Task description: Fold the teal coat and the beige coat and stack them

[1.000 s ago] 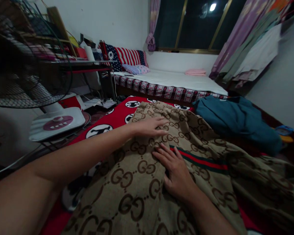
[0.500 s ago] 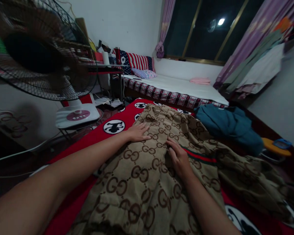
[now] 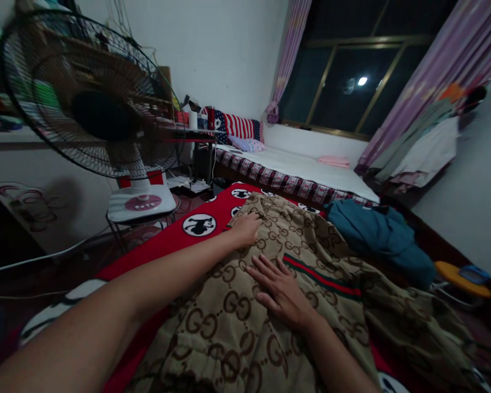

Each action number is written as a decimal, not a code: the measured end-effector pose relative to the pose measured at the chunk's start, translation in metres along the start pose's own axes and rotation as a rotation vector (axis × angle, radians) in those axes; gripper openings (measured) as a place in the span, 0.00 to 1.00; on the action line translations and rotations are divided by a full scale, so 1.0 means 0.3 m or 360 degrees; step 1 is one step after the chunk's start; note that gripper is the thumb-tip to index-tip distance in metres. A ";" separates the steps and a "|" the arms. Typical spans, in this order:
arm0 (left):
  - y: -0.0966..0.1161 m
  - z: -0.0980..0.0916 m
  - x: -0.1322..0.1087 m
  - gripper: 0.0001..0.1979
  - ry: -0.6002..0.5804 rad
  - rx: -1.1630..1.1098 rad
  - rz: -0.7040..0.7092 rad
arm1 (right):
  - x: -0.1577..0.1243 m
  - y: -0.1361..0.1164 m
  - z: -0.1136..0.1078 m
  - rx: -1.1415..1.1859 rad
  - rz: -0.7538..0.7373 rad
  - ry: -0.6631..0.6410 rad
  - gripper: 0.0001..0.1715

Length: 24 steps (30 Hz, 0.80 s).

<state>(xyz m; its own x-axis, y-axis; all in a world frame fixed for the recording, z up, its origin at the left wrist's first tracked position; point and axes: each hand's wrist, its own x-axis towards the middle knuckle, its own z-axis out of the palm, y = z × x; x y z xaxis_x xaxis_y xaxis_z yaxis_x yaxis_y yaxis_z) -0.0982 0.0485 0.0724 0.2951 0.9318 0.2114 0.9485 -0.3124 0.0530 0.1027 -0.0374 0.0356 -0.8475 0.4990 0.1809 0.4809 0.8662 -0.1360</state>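
Note:
A tan jacket (image 3: 245,305) with a brown letter pattern lies spread over a red blanket (image 3: 159,256). My left hand (image 3: 246,228) is at the jacket's far left part, its fingers curled down and closed on the cloth; the fingertips are partly hidden. Nearer to me, my right hand (image 3: 279,286) rests flat on the fabric with its fingers spread. Just beyond its fingertips runs a green and red stripe (image 3: 323,275). One sleeve (image 3: 417,316) stretches out to the right.
A standing fan (image 3: 102,114) is on the left, its base (image 3: 141,203) on a stool. A teal garment (image 3: 380,234) lies beyond the jacket at right, near a yellow stool (image 3: 458,275). A bed (image 3: 306,166) stands under the window.
My left hand has gone from lying flat to curled on the cloth. The right hand has flattened and spread its fingers, shifting slightly left and nearer. The camera view has tilted upward.

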 end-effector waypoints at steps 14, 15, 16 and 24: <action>-0.100 0.185 0.236 0.40 -0.0078 -0.0225 -0.0232 | 0.006 -0.014 -0.008 0.0073 -0.0036 -0.0070 0.35; -0.110 0.187 0.249 0.39 -0.0124 -0.0228 -0.0264 | 0.006 -0.014 -0.008 0.0079 -0.0040 -0.0061 0.35; -0.119 0.188 0.260 0.38 -0.0167 -0.0231 -0.0279 | 0.006 -0.012 -0.007 0.0089 -0.0044 -0.0053 0.35; -0.144 0.150 0.265 0.31 -0.0290 -0.0265 -0.0264 | 0.007 -0.001 0.005 0.0155 -0.0032 -0.0045 0.32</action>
<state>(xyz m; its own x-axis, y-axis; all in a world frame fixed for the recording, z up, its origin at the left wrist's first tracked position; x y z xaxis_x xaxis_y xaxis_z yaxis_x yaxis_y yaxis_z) -0.1104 0.1444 0.0428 0.1679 0.9858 0.0083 0.9580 -0.1652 0.2345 0.1003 -0.0366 0.0345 -0.8634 0.4794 0.1572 0.4410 0.8684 -0.2267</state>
